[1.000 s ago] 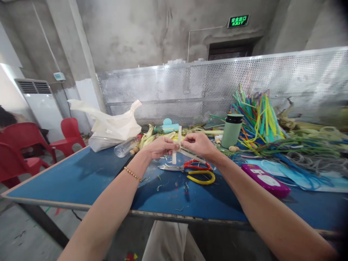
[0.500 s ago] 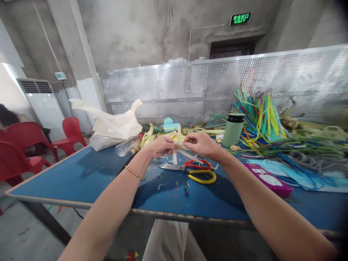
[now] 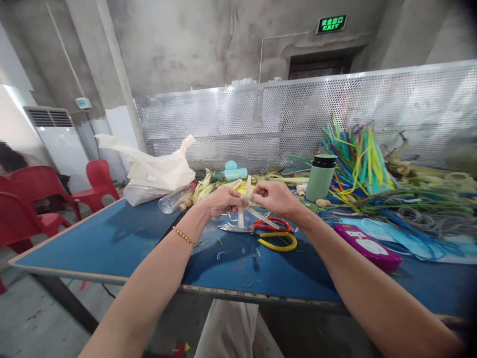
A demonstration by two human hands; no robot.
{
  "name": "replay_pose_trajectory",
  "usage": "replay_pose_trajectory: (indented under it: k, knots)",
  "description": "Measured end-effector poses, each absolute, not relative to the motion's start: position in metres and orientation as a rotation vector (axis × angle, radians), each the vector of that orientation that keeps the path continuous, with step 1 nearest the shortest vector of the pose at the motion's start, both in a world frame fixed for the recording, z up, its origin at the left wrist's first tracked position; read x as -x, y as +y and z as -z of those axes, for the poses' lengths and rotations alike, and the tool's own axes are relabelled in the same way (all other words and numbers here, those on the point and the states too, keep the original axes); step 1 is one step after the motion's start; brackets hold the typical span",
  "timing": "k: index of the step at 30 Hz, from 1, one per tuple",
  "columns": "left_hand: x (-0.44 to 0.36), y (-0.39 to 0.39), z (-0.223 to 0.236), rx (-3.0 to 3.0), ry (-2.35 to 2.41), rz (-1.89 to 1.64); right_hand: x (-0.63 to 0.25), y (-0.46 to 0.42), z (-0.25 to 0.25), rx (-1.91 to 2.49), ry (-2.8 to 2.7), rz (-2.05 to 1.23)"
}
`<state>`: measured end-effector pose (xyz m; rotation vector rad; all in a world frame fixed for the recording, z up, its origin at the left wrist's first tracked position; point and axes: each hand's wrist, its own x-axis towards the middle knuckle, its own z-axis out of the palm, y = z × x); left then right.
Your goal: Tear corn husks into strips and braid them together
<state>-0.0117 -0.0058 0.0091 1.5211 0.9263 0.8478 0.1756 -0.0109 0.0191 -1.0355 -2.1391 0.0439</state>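
Pale flat strips (image 3: 240,218), crossing one another, are pinched at their crossing by my left hand (image 3: 225,200), which wears a gold beaded bracelet at the wrist. One strip end points up and others hang down and to the right. Close beside it, my right hand (image 3: 273,197) has its fingers curled and pressed together at the strips' right side; its fingertips partly hide what they grip. Below both hands, scissors (image 3: 276,242) with one red and one yellow handle lie on the blue table (image 3: 149,238), blades toward the left.
A white plastic bag (image 3: 158,171) and a clear bottle (image 3: 173,200) stand at the left. Behind are corn husks (image 3: 205,189). On the right are a green tumbler (image 3: 321,178), a purple box (image 3: 367,247), blue masks (image 3: 417,241) and bundles of coloured strips (image 3: 367,161).
The upright strip end has tilted slightly to the right, and the strips have turned a little in my fingers. Both hands stay almost in place.
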Motion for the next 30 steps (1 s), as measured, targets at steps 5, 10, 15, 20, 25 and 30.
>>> replay_pose_trajectory:
  k: [5, 10, 15, 20, 25, 30]
  knots:
    - [0.012, -0.006, -0.008, -1.527, 0.895, -0.831, -0.171, -0.010, -0.014, 1.010, -2.112, -0.057]
    - [0.012, -0.003, -0.005, -1.572, 0.886, -0.823, -0.168, -0.016, -0.015, 0.981, -2.146, -0.076]
    - [0.013, 0.000, -0.005, -1.566, 0.909, -0.861, -0.172, -0.016, -0.018, 0.941, -2.218, -0.208]
    - [0.015, 0.002, -0.003, -1.640, 0.890, -0.803, -0.176, -0.012, -0.018, 0.945, -2.248, -0.266]
    - [0.014, 0.000, -0.002, -1.739, 0.910, -0.747, -0.173, -0.016, -0.017, 0.914, -2.289, -0.256]
    - [0.014, -0.003, -0.002, -1.774, 0.928, -0.740, -0.168, -0.021, -0.016, 0.906, -2.357, -0.176]
